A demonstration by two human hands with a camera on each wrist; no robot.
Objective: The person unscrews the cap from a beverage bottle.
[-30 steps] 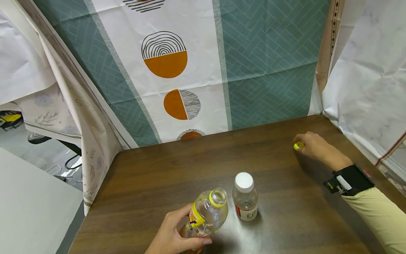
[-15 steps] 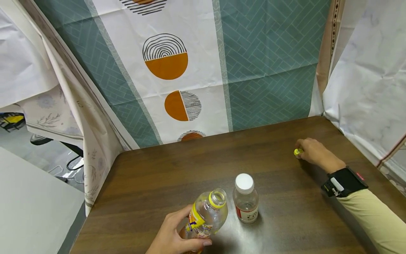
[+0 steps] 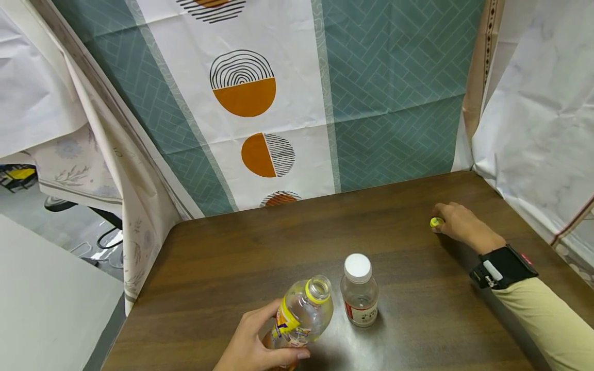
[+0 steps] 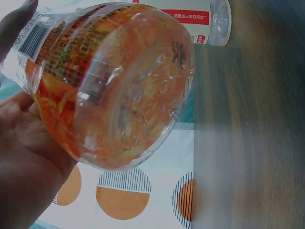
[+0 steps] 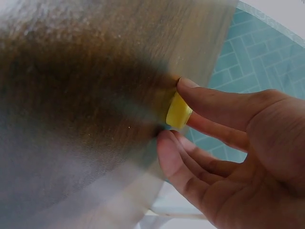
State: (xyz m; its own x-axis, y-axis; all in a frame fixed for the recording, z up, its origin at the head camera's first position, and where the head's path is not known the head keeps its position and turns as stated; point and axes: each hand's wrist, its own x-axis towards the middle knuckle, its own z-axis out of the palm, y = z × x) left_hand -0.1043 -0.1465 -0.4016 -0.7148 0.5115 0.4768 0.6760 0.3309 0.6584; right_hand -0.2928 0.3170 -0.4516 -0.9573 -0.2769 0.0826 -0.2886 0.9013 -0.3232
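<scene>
My left hand (image 3: 252,340) grips a clear plastic bottle (image 3: 306,314) with a yellow and orange label. The bottle has an uncapped mouth and a yellow ring at its neck. It leans to the right, and its base shows in the left wrist view, tilted off the table. Far to the right, my right hand (image 3: 461,222) pinches a small yellow bottle cap (image 5: 178,112) between thumb and fingers, low over the tabletop. Whether the cap touches the wood, I cannot tell. Right of the held bottle stands a second clear bottle (image 3: 362,301), upright, with a white lid and a red-and-white label.
A brown wooden table (image 3: 260,247) lies under both hands. Behind it hangs a green and white patterned cloth (image 3: 297,113). White sheeting (image 3: 533,118) borders the right side, and a draped curtain (image 3: 134,232) falls at the left edge.
The right hand, with the cap, has come slightly nearer and lower over the table, then stayed still for the last half second. My left hand and both bottles hold their places.
</scene>
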